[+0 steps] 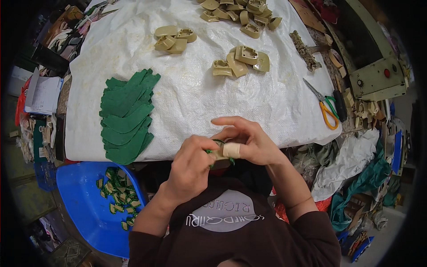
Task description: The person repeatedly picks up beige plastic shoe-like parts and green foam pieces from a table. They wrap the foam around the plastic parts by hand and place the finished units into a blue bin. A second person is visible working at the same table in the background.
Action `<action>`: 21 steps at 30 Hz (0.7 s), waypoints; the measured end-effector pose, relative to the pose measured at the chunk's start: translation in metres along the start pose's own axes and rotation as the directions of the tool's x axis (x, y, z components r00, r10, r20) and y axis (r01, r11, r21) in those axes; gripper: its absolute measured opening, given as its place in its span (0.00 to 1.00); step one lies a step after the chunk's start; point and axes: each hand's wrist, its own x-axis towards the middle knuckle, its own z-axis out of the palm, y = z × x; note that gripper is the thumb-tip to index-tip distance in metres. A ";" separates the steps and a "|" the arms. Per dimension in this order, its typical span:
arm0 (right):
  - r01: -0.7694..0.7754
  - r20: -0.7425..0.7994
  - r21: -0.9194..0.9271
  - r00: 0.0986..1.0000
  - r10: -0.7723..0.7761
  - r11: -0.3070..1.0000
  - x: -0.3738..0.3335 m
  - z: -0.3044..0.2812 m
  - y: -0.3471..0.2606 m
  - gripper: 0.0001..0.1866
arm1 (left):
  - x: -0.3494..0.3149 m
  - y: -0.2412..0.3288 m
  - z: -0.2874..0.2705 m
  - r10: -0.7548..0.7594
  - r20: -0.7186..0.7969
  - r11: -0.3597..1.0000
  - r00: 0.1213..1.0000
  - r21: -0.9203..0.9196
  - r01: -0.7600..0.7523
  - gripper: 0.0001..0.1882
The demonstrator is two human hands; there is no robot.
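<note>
Close to my body, at the near edge of the white sheet [187, 102], both hands meet around a small beige heel-shaped piece edged with glittery green material [216, 154]. My left hand [192, 162] has its fingers closed on the left side of the piece. My right hand [251, 140] pinches the other side, its index finger stretched out above. A beige strip of tape [231, 150] wraps the right thumb. Fingers hide much of the piece. To the left lies an overlapping stack of green cut fabric pieces [126, 115].
Beige molded heel pieces lie in groups at the upper left [167, 31], center right [238, 66] and far edge [251, 30]. Scissors [329, 116] rest at right beside a black handle [340, 106]. A blue basin [80, 209] holds several green-and-beige pieces [120, 191]. A machine [378, 82] stands right.
</note>
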 end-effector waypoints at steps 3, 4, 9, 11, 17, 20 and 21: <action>0.152 -0.089 -0.024 0.984 -0.154 0.988 0.003 0.004 0.010 0.24 | -0.003 0.000 0.007 -0.192 -0.097 0.947 0.977 -0.280 0.158 0.07; 0.280 -0.119 0.001 0.953 -0.278 0.960 0.004 0.004 0.014 0.24 | -0.002 0.001 0.009 -0.256 -0.120 0.902 0.959 -0.387 0.192 0.06; 0.555 -0.049 -0.316 0.800 -0.598 0.769 0.005 0.006 0.014 0.12 | 0.000 0.001 0.015 -0.340 -0.142 0.844 0.930 -0.481 0.235 0.10; 0.514 -0.115 -0.571 0.722 -0.682 0.640 0.006 0.017 0.007 0.06 | 0.003 0.003 0.021 -0.376 -0.198 0.826 0.905 -0.514 0.231 0.08; 0.473 -0.204 -0.280 0.821 -0.533 0.836 0.004 0.021 0.008 0.09 | 0.003 0.002 0.014 -0.362 -0.149 0.891 0.920 -0.345 0.295 0.09; 0.483 -0.141 -0.653 0.679 -0.720 0.583 0.005 0.021 0.007 0.06 | 0.006 0.009 0.016 -0.281 -0.149 0.944 0.948 -0.220 0.246 0.09; 0.450 -0.071 -0.781 0.623 -0.779 0.432 0.005 0.020 0.007 0.07 | 0.004 0.010 0.020 -0.280 -0.171 0.941 0.945 -0.243 0.235 0.09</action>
